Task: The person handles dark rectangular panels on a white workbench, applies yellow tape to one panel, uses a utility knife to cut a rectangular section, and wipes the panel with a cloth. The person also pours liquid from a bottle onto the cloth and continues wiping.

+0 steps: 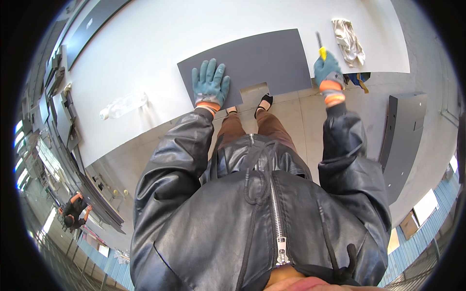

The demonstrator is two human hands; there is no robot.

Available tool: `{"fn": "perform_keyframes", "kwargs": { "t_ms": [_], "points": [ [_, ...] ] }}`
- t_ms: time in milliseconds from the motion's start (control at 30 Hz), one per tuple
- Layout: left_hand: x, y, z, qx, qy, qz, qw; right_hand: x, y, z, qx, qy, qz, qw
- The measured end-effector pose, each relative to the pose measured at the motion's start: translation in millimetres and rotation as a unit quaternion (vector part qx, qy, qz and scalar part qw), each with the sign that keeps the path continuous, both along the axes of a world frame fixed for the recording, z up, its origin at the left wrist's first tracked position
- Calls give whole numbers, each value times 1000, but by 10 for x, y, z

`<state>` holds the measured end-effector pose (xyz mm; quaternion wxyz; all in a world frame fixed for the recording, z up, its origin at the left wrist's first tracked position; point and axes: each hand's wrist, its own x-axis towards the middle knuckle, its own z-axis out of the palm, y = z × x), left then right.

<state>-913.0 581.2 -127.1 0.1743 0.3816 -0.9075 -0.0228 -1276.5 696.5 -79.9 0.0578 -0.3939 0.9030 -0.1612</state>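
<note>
A flat dark grey panel (264, 56) with a rectangular notch in its near edge lies on the white tabletop (160, 39). My left hand (210, 83), in a blue-green work glove with an orange cuff, rests flat on the panel's left end, fingers spread. Just off the panel's right edge, my gloved right hand (328, 70) is closed round a yellow-handled tool (322, 51). Its thin dark shaft points away from me; motion blur hides its exact kind. A crumpled whitish cloth (348, 42) lies beyond that hand to the right.
A clear plastic bottle (125, 105) lies on the table at the left. Another dark panel (92, 26) sits at the far left. At the right a long dark grey panel (404, 140) stands off the table. Another person (75, 211) is at the lower left, well away.
</note>
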Motion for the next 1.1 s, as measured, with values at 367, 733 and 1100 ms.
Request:
{"fn": "perform_keyframes", "kwargs": {
  "t_ms": [367,733,1100],
  "points": [
    [-359,30,170,95,153,-180,967,1684,857,617,126,-120,113,978],
    [-538,98,123,115,41,-298,947,1950,725,624,266,-88,68,958],
    [-604,95,180,135,13,-291,947,2011,650,611,294,-52,49,953]
  ]
}}
